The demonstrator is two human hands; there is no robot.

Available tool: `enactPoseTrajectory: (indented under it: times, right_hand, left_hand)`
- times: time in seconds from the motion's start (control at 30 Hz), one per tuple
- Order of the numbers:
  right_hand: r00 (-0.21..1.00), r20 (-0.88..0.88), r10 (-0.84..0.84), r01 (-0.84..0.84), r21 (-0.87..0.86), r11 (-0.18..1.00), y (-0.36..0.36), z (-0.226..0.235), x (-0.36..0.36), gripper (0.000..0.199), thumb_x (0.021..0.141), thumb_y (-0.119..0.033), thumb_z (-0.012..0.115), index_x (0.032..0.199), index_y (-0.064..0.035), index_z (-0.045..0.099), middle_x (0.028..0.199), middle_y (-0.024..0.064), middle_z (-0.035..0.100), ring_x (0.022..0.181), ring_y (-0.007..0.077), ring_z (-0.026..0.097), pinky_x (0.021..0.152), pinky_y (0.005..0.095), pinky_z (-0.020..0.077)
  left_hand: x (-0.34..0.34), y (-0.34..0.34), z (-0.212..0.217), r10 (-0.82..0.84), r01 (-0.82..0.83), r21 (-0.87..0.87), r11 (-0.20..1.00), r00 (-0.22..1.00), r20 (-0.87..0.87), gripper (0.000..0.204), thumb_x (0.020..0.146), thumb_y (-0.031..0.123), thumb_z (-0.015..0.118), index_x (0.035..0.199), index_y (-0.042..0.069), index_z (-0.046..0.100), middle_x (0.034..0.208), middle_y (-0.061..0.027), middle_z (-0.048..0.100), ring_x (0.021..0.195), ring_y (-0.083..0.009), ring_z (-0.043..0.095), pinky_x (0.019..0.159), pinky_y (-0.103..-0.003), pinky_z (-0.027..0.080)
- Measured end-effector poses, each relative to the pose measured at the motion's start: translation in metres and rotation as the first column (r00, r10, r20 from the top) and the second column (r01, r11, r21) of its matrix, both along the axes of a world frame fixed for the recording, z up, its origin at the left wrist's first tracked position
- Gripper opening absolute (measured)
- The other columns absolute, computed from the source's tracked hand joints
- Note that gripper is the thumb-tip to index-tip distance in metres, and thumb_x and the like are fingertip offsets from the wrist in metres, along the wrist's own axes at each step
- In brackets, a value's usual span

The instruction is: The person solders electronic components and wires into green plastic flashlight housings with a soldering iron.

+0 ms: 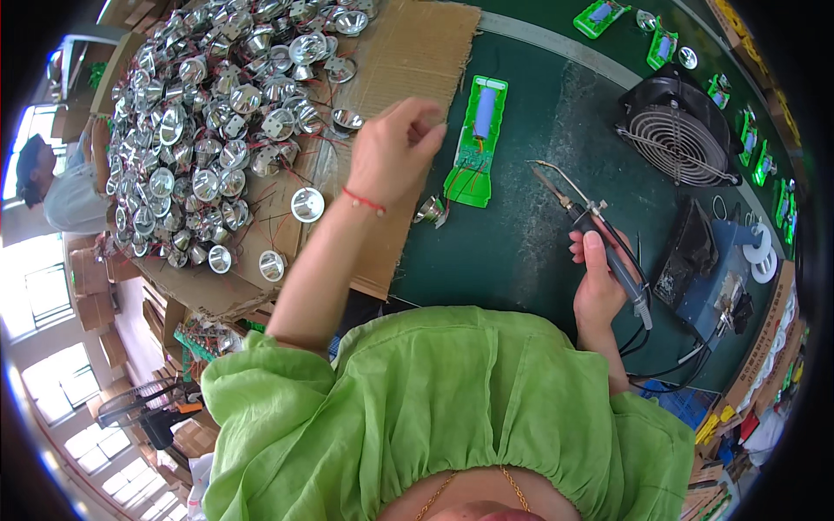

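Note:
My right hand is wrapped round a black soldering iron, its tip pointing up and left, with a thin metal wire-feed tube running alongside. Above the edge of the cardboard, my left hand has loosely curled fingers with a gap at the thumb; nothing shows in it. Just right of that hand lies a green flashlight housing with a blue cylindrical battery and a small circuit board with wires. By its lower left end, on the green table, sits a silver lamp reflector on its side, red wires close to the board.
A large pile of silver reflectors covers the cardboard at left. A black fan and a blue soldering station stand at right. More green housings line the far edge. Another person is at far left.

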State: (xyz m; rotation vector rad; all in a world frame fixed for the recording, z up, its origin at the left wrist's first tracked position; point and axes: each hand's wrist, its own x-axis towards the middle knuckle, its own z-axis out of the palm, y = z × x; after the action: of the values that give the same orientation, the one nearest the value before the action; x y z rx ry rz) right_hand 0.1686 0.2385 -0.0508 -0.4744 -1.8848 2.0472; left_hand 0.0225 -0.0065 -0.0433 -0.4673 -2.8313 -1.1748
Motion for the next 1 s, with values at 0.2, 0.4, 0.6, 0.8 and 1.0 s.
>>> enactPoseTrajectory:
  times: [0.2,0.4,0.6,0.8,1.0]
  right_hand:
    - [0.999,0.030,-0.021,0.019,0.044,0.999,0.011,0.001,0.009,0.025,0.087,-0.009,0.062,0.108,0.0050,0.060,0.086,0.0137,0.067,0.069,0.0114,0.061,0.062,0.0215,0.0489]
    - [0.990,-0.033,-0.141,0.143,0.080,0.987,0.030,0.004,0.014,0.025,0.088,-0.008,0.062,0.108,0.0054,0.059,0.085,0.0144,0.067,0.069,0.0121,0.062,0.062,0.0220,0.0495]
    - [0.989,-0.113,-0.096,0.107,0.094,0.990,0.031,0.009,0.014,0.024,0.088,-0.006,0.060,0.108,0.0068,0.058,0.085,0.0162,0.067,0.070,0.0138,0.063,0.062,0.0226,0.0503]
    - [0.993,-0.077,0.093,-0.087,0.083,0.993,0.008,0.012,0.017,0.026,0.083,-0.003,0.065,0.107,0.0065,0.059,0.087,0.0163,0.067,0.074,0.0152,0.064,0.068,0.0248,0.0509]
    - [0.978,-0.058,0.202,-0.192,0.149,0.970,-0.005,0.006,0.013,0.025,0.082,-0.004,0.067,0.104,0.0059,0.060,0.086,0.0128,0.069,0.075,0.0140,0.065,0.068,0.0236,0.0506]
  left_hand:
    - [-0.019,0.032,0.018,-0.554,0.278,-0.771,0.573,0.825,-0.113,0.035,0.080,0.011,0.058,0.113,0.023,0.062,0.082,-0.0075,0.062,0.068,-0.0229,0.066,0.060,-0.036,0.053]
    - [0.021,0.041,0.051,-0.404,0.269,-0.802,0.533,0.914,0.038,0.045,0.064,0.026,0.078,0.104,0.013,0.063,0.082,-0.0049,0.059,0.074,-0.0233,0.064,0.066,-0.036,0.051]
    - [0.055,0.025,0.020,-0.214,0.145,-0.289,0.946,0.951,-0.223,0.033,0.074,0.015,0.074,0.105,0.006,0.065,0.081,-0.0063,0.059,0.070,-0.0206,0.062,0.064,-0.033,0.049]
    - [0.050,0.025,0.013,-0.139,0.149,0.089,0.985,0.984,-0.112,0.017,0.077,0.006,0.072,0.094,0.004,0.071,0.085,-0.0078,0.061,0.071,-0.0192,0.060,0.062,-0.028,0.047]
    - [0.050,0.025,0.009,-0.198,0.201,-0.002,0.980,0.967,-0.162,0.012,0.075,0.005,0.072,0.087,0.007,0.072,0.083,-0.0059,0.059,0.073,-0.0204,0.059,0.064,-0.031,0.047]
